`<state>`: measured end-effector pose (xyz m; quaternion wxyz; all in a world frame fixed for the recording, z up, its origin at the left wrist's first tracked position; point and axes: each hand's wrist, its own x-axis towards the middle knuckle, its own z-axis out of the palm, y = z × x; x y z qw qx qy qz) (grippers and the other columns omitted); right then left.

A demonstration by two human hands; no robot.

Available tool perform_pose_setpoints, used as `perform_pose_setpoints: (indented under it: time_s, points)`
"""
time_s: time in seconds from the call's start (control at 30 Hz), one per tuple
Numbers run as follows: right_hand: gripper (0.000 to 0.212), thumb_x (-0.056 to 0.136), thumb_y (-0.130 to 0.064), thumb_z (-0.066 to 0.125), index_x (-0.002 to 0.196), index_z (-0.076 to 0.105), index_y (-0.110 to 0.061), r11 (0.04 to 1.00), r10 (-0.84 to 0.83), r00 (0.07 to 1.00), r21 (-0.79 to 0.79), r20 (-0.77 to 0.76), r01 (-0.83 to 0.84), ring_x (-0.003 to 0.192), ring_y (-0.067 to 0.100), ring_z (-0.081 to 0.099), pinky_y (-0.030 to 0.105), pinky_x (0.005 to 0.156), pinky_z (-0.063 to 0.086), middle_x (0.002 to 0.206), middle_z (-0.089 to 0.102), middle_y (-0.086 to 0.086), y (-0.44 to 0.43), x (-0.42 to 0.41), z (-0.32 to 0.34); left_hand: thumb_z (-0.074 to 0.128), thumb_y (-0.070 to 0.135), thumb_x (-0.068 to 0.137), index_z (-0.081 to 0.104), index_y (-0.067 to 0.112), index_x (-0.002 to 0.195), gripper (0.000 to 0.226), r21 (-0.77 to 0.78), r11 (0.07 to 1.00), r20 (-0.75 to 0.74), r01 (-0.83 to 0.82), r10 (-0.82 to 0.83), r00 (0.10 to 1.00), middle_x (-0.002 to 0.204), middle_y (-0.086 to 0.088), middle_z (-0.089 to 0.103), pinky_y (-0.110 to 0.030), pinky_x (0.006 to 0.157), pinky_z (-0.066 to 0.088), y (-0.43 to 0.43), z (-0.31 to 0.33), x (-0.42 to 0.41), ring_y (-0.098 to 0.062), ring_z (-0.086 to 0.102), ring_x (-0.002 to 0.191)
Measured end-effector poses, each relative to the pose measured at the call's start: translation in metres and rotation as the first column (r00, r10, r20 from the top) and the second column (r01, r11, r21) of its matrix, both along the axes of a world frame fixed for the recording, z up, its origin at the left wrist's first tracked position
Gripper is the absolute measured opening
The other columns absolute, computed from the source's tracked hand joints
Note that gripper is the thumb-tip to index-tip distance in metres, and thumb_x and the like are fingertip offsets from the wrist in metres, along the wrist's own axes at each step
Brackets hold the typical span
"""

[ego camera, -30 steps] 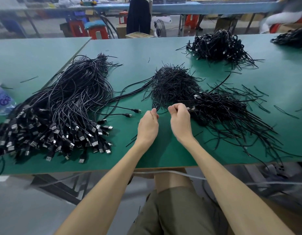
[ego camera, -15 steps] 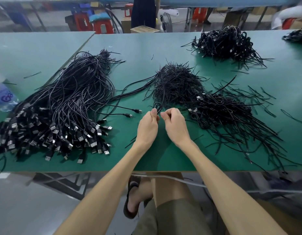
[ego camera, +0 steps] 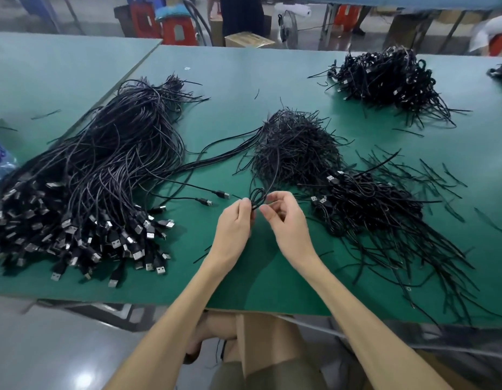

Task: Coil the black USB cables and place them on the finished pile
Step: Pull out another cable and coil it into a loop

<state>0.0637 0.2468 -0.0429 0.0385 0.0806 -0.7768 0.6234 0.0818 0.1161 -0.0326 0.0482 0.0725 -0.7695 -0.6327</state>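
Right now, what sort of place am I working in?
Probably a factory assembly floor: long green worktables, heaps of loose USB cables sorted into piles, and red stools beside more benches behind.
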Motion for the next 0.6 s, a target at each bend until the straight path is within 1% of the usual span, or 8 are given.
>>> perform_pose_setpoints:
  time_s: [0.07,0.23,0.37,0.4,0.47,0.5,0.57,0.6]
  points:
    - [0.025,0.097,-0.026,0.068,0.111,0.055,-0.042,0.998,0.055,0.998,-0.023,0.009,-0.055,0.080,0.004,0.060,0.027,0.080,0.051,0.085,0.065,-0.012,0.000,-0.001,0.002,0.038,0.030,0.100,0.038,0.033,0.057,0.043,0.004,1.000,0.001,0.011,-0.011,1.000,0.057,0.012,0.037,-0.033,0.052,0.025,-0.001,0.003,0.000,-0.011,0.029,0.051]
    - [0.037,0.096,-0.019,0.069,0.131,0.061,-0.027,0.983,0.184,0.983,-0.020,-0.006,-0.184,0.071,0.012,0.050,0.028,0.071,0.044,0.069,0.054,-0.019,0.001,-0.002,0.000,0.040,0.032,0.091,0.031,0.024,0.061,0.032,-0.005,1.000,-0.017,0.029,-0.029,0.999,0.059,0.002,0.034,-0.037,0.056,0.023,-0.001,0.003,0.003,-0.017,0.027,0.057]
    - [0.036,0.097,-0.026,0.069,0.131,0.061,-0.034,0.967,0.251,0.968,-0.045,0.002,-0.251,0.069,0.009,0.044,0.026,0.069,0.040,0.069,0.047,-0.017,0.003,-0.001,0.002,0.040,0.024,0.099,0.034,0.022,0.064,0.036,0.026,0.998,0.001,0.062,-0.062,0.998,0.055,0.009,0.033,-0.026,0.048,0.024,-0.007,0.002,0.004,-0.011,0.026,0.050]
    - [0.034,0.096,-0.031,0.069,0.129,0.062,-0.036,0.958,0.280,0.960,-0.060,0.009,-0.279,0.069,0.012,0.043,0.029,0.069,0.039,0.070,0.045,-0.013,0.000,0.000,0.004,0.039,0.021,0.102,0.036,0.021,0.066,0.036,0.045,0.996,0.011,0.079,-0.079,0.997,0.054,0.011,0.034,-0.022,0.046,0.024,-0.011,0.001,0.005,-0.009,0.026,0.048]
    - [0.030,0.094,-0.044,0.067,0.123,0.067,-0.036,0.939,0.331,0.943,-0.110,0.038,-0.325,0.072,0.028,0.044,0.039,0.071,0.038,0.075,0.053,0.008,0.000,-0.001,0.008,0.039,0.019,0.106,0.041,0.017,0.072,0.034,0.063,0.987,0.028,0.150,-0.152,0.988,0.054,0.012,0.035,-0.016,0.042,0.024,-0.016,0.002,0.006,-0.006,0.026,0.045]
    - [0.030,0.093,-0.049,0.067,0.120,0.069,-0.035,0.930,0.353,0.934,-0.130,0.052,-0.344,0.075,0.037,0.050,0.044,0.074,0.041,0.084,0.061,0.020,0.002,-0.001,0.010,0.039,0.019,0.106,0.044,0.014,0.075,0.032,0.069,0.981,0.031,0.181,-0.184,0.982,0.054,0.012,0.035,-0.015,0.042,0.024,-0.016,0.002,0.006,-0.006,0.026,0.045]
    - [0.032,0.089,-0.049,0.071,0.116,0.070,-0.032,0.922,0.370,0.926,-0.144,0.067,-0.358,0.092,0.049,0.060,0.056,0.088,0.049,0.105,0.070,0.021,0.005,-0.002,0.011,0.039,0.018,0.106,0.050,0.011,0.080,0.029,0.086,0.974,0.032,0.211,-0.214,0.976,0.053,0.014,0.036,-0.015,0.041,0.024,-0.014,0.003,0.005,-0.005,0.027,0.045]
    - [0.032,0.088,-0.045,0.073,0.116,0.070,-0.032,0.923,0.370,0.927,-0.145,0.069,-0.357,0.099,0.048,0.061,0.059,0.095,0.049,0.108,0.072,0.017,0.005,-0.003,0.011,0.039,0.018,0.106,0.053,0.009,0.082,0.029,0.094,0.973,0.030,0.212,-0.216,0.976,0.052,0.015,0.036,-0.015,0.041,0.024,-0.014,0.004,0.004,-0.006,0.027,0.045]
